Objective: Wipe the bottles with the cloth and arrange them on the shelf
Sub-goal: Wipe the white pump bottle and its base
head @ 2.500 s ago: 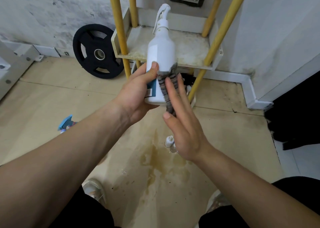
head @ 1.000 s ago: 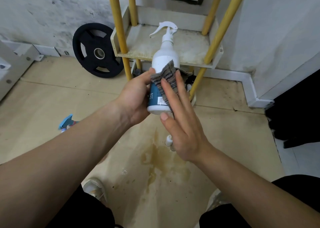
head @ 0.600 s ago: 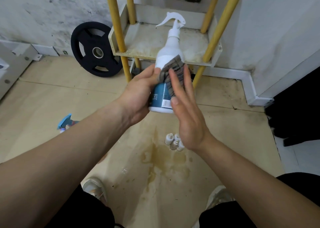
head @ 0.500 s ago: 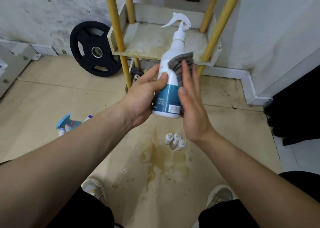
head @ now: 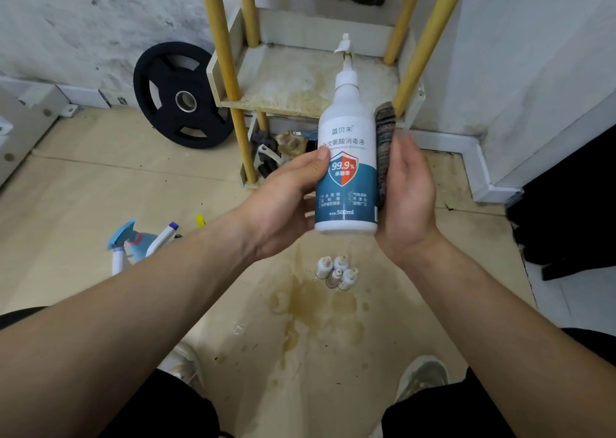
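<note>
The left hand [head: 286, 201] grips the spray bottle [head: 346, 157], now turned label-forward above the floor, as the flat right hand [head: 408, 191] presses the cloth [head: 385, 137], shifted round from the front, against its right side. Wiping looks nearly complete; the shelf [head: 293, 84] waits just beyond.

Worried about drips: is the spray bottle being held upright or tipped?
Upright: the spray bottle has its nozzle on top and base down, gripped by the left hand, the cloth pressed against its side.
</note>
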